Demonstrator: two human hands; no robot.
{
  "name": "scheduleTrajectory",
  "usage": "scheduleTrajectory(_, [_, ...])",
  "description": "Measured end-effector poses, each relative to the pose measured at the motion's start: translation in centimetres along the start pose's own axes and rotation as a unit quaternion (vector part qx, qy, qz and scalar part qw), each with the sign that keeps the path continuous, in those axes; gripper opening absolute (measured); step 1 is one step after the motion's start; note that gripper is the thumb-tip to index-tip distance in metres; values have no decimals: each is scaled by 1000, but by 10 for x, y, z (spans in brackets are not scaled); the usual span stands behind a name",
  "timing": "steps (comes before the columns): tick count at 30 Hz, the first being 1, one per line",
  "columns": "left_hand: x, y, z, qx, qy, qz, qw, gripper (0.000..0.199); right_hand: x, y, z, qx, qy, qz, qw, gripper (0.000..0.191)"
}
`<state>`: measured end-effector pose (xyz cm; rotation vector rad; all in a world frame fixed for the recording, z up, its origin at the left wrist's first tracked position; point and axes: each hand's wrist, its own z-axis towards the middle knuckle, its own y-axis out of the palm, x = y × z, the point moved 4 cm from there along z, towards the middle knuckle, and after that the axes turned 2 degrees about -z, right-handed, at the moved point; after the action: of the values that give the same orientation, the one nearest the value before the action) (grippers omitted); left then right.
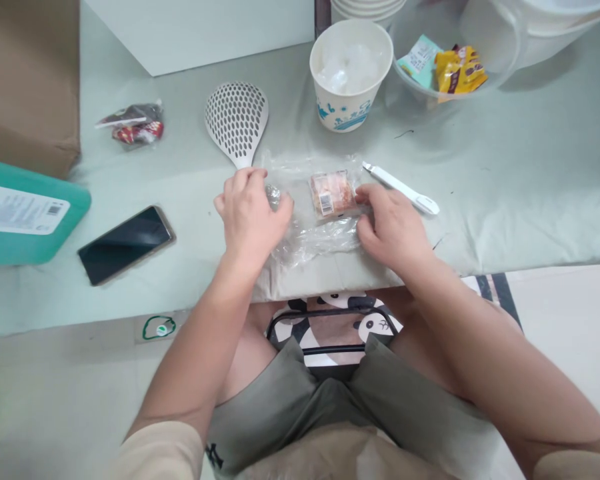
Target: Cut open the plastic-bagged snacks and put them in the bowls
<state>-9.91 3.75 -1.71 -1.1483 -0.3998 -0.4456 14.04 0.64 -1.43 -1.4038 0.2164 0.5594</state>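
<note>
Filling the view, a cloth-covered table (530,180) carries a brown carton (25,87) at ten o'clock, a teal jug (67,207) at nine and, between one and two, a clear bowl (510,50) holding two wrappers, as seen from the middle of the scene. A person's left hand (253,210), at ten, has its thumb spread wide of the fingers at the skimmer's neck; its grip cannot be told. The right hand (395,223), at three, leaves a narrow gap between finger and thumb beside the packet; whether it pinches anything cannot be told. The cup (345,110), near one, contains clear plastic; the skimmer (237,120) lies at eleven, the phone (127,245) at nine. Clear wrap (310,240) crumples between the hands, the white cutter (403,189) rests at two, and the packet (334,191) lies amid the wrap, just off centre toward one.
</note>
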Motion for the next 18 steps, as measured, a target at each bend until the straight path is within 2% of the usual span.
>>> scheduleTrajectory(2, [2, -3, -1, 11, 0, 5, 1000, 37, 1, 0, -1, 9, 9, -7, 1000, 39])
scheduleTrajectory(5, [19, -10, -5, 16, 38, 0, 999, 37, 0, -2, -1, 32, 2, -18, 999, 39])
scheduleTrajectory(9, [44, -8, -9, -47, 108, -29, 993, 23, -10, -3, 4, 50, -69, -1, 996, 39])
scheduleTrajectory(12, [50, -2, -8, -80, 129, -56, 987, 22, -15, 2, 10, 38, -94, 18, 995, 43])
scheduleTrajectory(14, [48, 1, -5, -79, 128, -66, 986, 24, -19, 6, 13, 39, -84, 22, 996, 49])
scheduleTrajectory(18, [44, 4, 0, -76, 125, -89, 985, 28, -32, 9, 19, 43, -17, -21, 999, 55])
